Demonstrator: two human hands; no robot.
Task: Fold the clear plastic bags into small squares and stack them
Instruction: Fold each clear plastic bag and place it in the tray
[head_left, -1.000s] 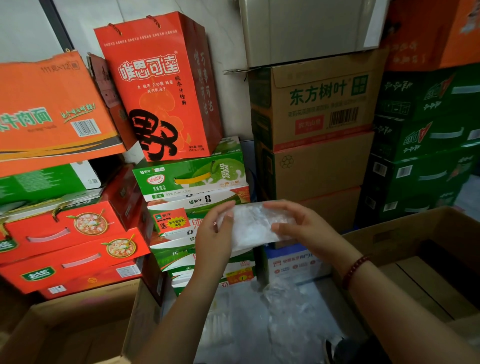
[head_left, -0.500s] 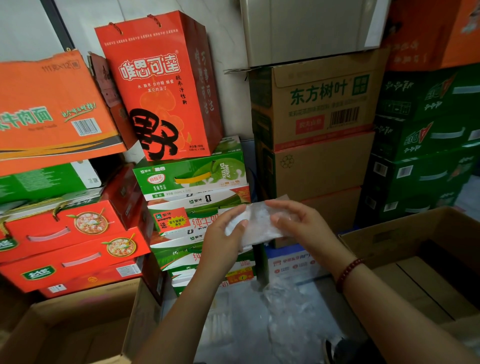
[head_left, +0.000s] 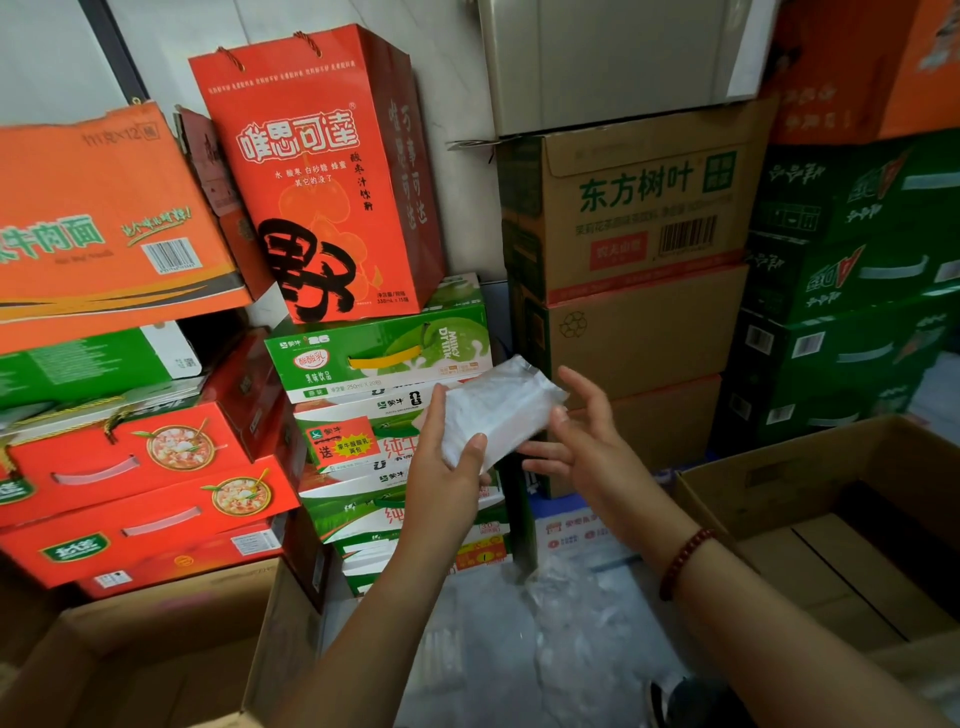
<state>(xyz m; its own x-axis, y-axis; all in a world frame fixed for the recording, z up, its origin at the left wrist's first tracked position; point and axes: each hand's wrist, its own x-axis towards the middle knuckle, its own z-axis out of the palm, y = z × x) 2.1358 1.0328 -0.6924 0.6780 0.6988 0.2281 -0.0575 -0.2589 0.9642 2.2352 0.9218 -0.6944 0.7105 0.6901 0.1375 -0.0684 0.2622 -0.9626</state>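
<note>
A clear plastic bag, folded into a small whitish rectangle, is held up at chest height in the middle of the view. My left hand grips its lower left end, thumb over the front and fingers behind. My right hand is beside the bag's right edge with its fingers spread and relaxed; the fingertips barely touch or are just off the plastic. More clear plastic bags lie loose and crumpled on the floor below my arms.
Stacked cartons wall in the space: red and orange boxes at left, green-white milk cartons in the middle, brown boxes and green cases at right. An open cardboard box stands lower right, another lower left.
The bag has become a smaller folded packet, tilted up to the right. My right hand has let go of it and opened; my left hand has taken the bag alone.
</note>
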